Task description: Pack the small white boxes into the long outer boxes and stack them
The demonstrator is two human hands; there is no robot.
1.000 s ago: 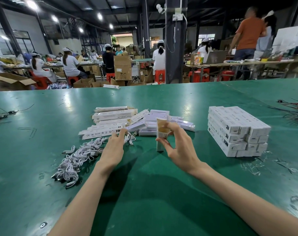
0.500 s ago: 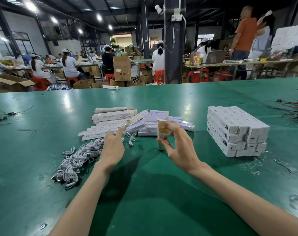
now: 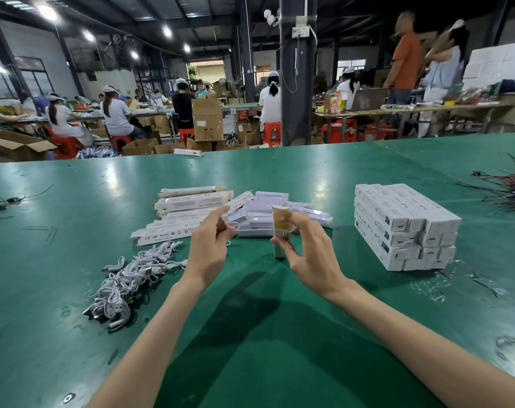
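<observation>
Long outer box: held on end, mouth up for filling, pinched by fingers of the right hand. Left hand: fingers pinched a small white item, possibly a cable. Small white boxes: heaped just behind.

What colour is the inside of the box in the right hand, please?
The box is brown inside; head view.

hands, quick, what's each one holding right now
left hand: fingers pinch what looks like a small white cable
right hand: holds an open-ended long box upright
</observation>
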